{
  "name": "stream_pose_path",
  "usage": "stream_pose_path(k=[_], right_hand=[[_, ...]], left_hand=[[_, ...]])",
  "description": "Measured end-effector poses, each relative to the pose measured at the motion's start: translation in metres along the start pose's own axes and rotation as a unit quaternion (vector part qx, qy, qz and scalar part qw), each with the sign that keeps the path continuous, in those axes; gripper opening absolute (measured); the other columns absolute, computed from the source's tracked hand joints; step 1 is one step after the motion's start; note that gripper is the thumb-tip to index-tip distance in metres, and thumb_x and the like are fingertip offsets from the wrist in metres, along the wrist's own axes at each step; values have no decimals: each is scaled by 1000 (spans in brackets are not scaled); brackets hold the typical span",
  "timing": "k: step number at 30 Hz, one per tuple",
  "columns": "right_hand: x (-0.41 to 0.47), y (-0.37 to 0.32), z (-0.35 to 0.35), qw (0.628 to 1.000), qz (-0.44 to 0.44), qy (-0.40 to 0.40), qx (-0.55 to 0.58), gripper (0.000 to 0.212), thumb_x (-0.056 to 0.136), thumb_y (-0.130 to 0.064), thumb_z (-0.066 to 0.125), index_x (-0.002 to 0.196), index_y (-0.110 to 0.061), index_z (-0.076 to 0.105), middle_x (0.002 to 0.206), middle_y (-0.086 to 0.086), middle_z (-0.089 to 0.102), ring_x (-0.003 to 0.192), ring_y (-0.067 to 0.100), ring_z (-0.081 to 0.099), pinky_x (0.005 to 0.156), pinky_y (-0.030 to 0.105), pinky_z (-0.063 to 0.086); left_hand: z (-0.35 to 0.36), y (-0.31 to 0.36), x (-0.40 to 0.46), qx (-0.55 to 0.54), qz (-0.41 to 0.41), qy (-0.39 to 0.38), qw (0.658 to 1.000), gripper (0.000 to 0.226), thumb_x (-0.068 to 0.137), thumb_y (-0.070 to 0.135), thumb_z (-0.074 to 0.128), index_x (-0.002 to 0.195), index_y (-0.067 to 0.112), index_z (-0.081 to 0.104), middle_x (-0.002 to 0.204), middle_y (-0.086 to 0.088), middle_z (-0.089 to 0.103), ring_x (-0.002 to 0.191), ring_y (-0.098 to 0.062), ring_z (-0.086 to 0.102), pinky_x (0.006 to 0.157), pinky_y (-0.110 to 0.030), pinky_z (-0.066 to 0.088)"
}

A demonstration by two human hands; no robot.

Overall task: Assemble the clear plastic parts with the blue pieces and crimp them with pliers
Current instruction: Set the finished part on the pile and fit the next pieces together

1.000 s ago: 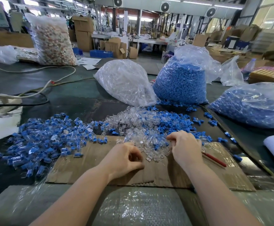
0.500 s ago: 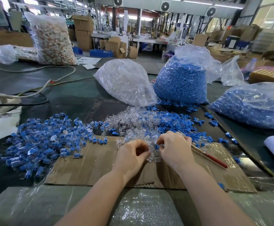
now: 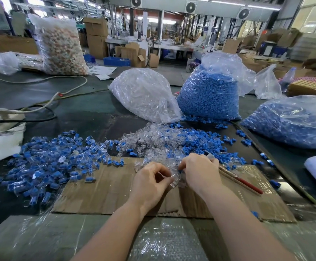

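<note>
With finished blue-and-clear pieces lying at far left, the left hand is pinching a clear plastic part while the right hand, apparently pinching a blue piece, is risking a misaligned fit beside the pliers.

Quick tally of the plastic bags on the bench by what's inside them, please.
bag of clear parts: 1
bags of blue pieces: 2
tall bag of pale mixed pieces: 1
bags with contents I cannot tell: 2
Total: 6
</note>
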State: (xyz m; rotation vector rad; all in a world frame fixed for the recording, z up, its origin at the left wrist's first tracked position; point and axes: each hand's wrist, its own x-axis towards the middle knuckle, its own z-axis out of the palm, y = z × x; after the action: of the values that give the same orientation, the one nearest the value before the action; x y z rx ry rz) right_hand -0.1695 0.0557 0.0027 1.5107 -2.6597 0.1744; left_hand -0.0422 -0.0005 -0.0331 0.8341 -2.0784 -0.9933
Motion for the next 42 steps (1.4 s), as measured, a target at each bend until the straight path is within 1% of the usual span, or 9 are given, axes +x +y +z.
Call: stream_pose_path(k=[7,12,17,26,30,33,37,40,42], right_hand=[[2,-5,0,1000,7,-2,10,17,91,-16,47,95,-22,61,98,-4,60,100,20,52,101,47,27],[2,-6,0,1000,8,-3,-2,25,88,-6,50,100,-24,61,102,-4,61,103,19,51,104,49,26],[1,-6,1,1000,3,13,-15,26,87,-4,54,103,-23,60,99,-3,61,100,20,53,99,42,30],[5,-7,1,999,33,6,7,19,87,-1,51,91,-18,60,87,-1,52,98,23,55,101,46,32],[3,-6,1,1000,27,7,4,22,88,-2,49,98,-18,60,97,2,54,104,23,51,99,43,32],[-2,-4,3,999,15,46,13,15,92,-10,48,101,-20,55,106,0,56,106,21,48,97,38,33],[-15,-5,8,992,6,118,44,3,96,-21,46,96,-24,45,101,-8,60,101,17,51,89,34,33],[-28,-5,16,982,1,153,110,5,95,-28,49,98,-25,52,97,-8,61,96,16,53,85,32,37],[-35,-6,22,969,-7,175,175,8,91,-25,57,97,-19,60,93,-3,63,90,19,54,80,33,40]], left_hand=[[0,-1,0,-1,-3,-1,1000,16,76,19,76,74,27,62,80,14,59,75,1,54,68,-6,40],[0,-1,-1,8,-3,-3,1000,18,76,20,75,74,30,61,81,15,59,77,2,54,70,-7,41],[0,0,0,1,2,2,1000,14,75,17,76,76,25,64,81,13,60,75,1,55,69,-5,40],[-1,1,-1,5,8,-14,1000,10,77,20,74,85,20,67,88,7,62,83,-6,58,79,-17,48],[-1,0,-1,4,7,-11,1000,10,77,18,74,83,20,66,85,10,61,81,-5,58,74,-10,45],[-1,0,-1,-8,-1,-6,1000,12,77,16,74,78,23,64,83,10,60,76,-3,57,70,-7,43],[0,-2,-1,-28,-17,-8,999,16,78,16,73,75,26,61,82,8,63,77,-5,59,72,-11,46],[1,-4,-1,-49,-28,-13,998,19,81,14,71,78,30,60,79,6,65,77,-9,62,76,-23,52],[1,-5,-1,-57,-27,-8,998,25,82,13,69,80,36,59,74,9,63,70,-2,60,71,-19,51]])
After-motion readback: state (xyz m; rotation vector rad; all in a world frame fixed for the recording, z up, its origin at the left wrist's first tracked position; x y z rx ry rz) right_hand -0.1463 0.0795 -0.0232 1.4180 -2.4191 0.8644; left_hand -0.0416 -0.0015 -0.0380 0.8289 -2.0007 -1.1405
